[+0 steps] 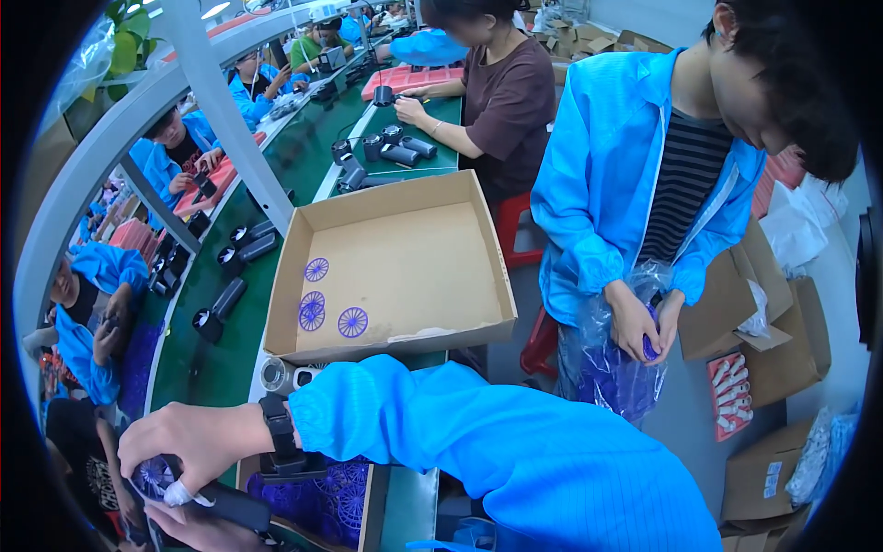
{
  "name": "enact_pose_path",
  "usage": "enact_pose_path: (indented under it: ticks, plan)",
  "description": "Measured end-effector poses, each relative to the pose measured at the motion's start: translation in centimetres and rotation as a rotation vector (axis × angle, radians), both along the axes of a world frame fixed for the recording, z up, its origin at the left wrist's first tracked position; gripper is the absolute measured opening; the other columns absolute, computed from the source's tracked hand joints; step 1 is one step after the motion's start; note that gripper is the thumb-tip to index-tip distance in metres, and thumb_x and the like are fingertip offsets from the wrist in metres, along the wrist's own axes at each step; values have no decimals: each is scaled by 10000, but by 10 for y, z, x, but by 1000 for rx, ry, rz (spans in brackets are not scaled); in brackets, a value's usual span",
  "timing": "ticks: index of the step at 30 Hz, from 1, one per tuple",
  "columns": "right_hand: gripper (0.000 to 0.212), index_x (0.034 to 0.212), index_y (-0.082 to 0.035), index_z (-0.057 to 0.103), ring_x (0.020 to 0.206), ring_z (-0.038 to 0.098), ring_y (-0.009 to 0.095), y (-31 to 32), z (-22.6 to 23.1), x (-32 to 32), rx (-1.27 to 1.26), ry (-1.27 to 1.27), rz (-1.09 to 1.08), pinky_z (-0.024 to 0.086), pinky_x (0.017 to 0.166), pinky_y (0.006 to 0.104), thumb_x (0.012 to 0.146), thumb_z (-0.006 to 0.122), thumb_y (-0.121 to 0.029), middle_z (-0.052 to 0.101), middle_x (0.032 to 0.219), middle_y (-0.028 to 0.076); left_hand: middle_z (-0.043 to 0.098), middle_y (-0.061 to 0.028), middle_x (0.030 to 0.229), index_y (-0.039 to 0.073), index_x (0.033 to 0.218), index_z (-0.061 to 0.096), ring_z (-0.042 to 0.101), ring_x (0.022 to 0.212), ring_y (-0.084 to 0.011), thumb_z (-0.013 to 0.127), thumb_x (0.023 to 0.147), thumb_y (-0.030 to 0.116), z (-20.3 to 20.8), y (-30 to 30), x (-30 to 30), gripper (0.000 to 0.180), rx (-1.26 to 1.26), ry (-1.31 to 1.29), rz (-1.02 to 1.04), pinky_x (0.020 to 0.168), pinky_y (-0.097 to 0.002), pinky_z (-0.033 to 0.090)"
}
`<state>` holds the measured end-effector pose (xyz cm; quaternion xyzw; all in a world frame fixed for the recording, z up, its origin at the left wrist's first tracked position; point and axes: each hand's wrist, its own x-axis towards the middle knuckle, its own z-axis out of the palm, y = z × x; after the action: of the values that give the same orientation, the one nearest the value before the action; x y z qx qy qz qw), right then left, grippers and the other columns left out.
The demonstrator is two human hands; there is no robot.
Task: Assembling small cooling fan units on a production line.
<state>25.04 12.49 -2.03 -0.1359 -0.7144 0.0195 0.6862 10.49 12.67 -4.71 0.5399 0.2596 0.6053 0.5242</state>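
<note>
My right arm reaches across to the lower left, a black band on its wrist. My right hand (198, 444) is curled over the round head of a black handheld device, its fingers on a purple spoked disc (154, 477). White wrapping covers a fingertip there. Just below, my left hand (189, 528) is partly visible and closed around the black handheld device (235, 506), whose handle points right. Beside it, an open box of purple spoked discs (345, 501) is partly hidden under my right forearm. A larger cardboard tray (414, 248) beyond my arm has several purple discs at its left side.
Several black devices (246, 247) lie along the green conveyor (179, 354). A grey metal post (230, 120) rises left of the tray. At right, a co-worker in a blue jacket (598, 175) handles a clear bag (616, 373) of purple pieces. Cardboard boxes (782, 340) stand behind.
</note>
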Motion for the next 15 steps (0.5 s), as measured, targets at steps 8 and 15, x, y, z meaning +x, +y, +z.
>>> enact_pose_path:
  ticks: [8, 15]
  plan:
    - [517, 993, -47, 649, 904, 609, 324, 0, -4, 2, 51, -86, -72, 506, 759, 386, 514, 751, -209, 627, 1003, 116, 425, -130, 1327, 16, 1382, 320, 454, 1230, -204, 415, 941, 502, 17, -29, 31, 664, -218, -201, 83, 1021, -315, 392]
    - [466, 1076, -63, 645, 889, 599, 313, -7, 3, 7, 151, -75, -166, 500, 760, 391, 621, 713, -136, 610, 1071, 111, 418, -132, 1339, 52, 1394, 320, 450, 1234, -213, 409, 944, 497, 20, -15, 19, 639, -184, -99, 156, 1026, -322, 382]
